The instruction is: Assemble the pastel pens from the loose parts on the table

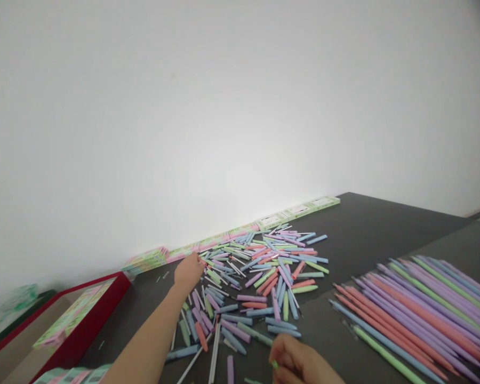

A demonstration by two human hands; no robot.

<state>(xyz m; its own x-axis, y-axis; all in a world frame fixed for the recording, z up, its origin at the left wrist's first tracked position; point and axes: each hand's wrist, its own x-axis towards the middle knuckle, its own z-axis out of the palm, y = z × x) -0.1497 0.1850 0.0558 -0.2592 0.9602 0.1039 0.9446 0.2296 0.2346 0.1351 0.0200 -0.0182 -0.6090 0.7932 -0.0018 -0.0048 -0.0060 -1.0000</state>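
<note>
My left hand (189, 271) reaches to the left edge of a heap of loose pen parts (260, 277). Its fingers are bent together at the heap, and a bit of red shows by the fingertips; what they grip is not clear. The heap mixes purple, blue, green and red barrels and caps with thin white refills (215, 349). At the bottom, my right hand (300, 362) is curled closed, and the tip of a small green pen part (274, 364) shows between its fingers. Just above that hand lies a blue barrel (284, 330).
Long assembled pens (420, 309) lie side by side on the right of the dark table (368, 224). Flat printed boxes (280, 217) line the white wall. At left stands a red-sided box (92, 309) with printed packs (72, 317) inside, beside crumpled clear plastic (12, 306).
</note>
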